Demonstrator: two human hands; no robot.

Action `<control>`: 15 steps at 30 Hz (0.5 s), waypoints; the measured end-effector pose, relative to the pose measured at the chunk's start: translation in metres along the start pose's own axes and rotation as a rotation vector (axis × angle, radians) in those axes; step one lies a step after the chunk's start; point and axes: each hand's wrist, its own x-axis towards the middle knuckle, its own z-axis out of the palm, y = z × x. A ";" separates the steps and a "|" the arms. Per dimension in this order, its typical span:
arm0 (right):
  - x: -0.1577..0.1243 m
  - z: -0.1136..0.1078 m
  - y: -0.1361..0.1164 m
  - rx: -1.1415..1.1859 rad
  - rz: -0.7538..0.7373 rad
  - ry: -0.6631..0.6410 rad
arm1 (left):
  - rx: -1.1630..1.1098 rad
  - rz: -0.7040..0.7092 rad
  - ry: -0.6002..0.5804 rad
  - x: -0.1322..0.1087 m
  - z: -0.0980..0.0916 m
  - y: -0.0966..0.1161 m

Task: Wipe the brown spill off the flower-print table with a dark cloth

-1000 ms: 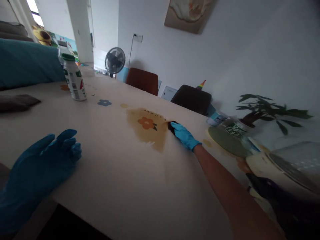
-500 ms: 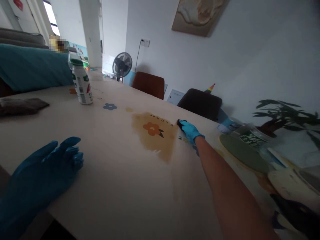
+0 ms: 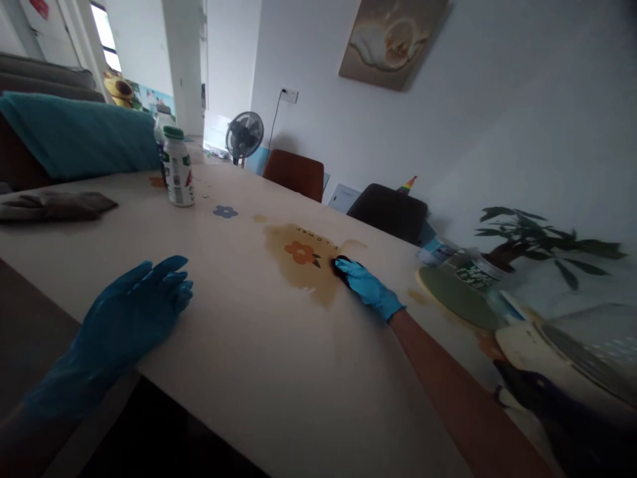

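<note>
My right hand (image 3: 369,287), in a blue glove, presses a dark cloth-like pad (image 3: 338,268) flat on the pale table (image 3: 239,318); the fingers cover most of it, so its exact kind is unclear. The pad touches the right edge of a brownish-yellow liquid spill (image 3: 308,289). Under the spill show a printed orange flower (image 3: 300,252) and the lettering "Flower". My left hand (image 3: 137,315), also gloved in blue, hovers above the table's near left edge. Its fingers are loosely stretched and nothing is in them.
Left on the table are a white bottle with green cap (image 3: 179,172) and a crumpled grey-brown cloth (image 3: 60,206). To the right stand a green round mat (image 3: 452,299), a potted plant (image 3: 507,252) and a cream pot (image 3: 537,348). Chairs (image 3: 293,174) line the far side.
My right hand has drawn the dark pad leftward and nearer, into the spill's right edge, leaving a thin wet smear behind. The spill's right side has shrunk. The view has shifted slightly.
</note>
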 end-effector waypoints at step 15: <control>-0.091 0.005 -0.110 0.176 -0.088 -0.061 | -0.088 -0.031 -0.156 0.006 -0.011 0.001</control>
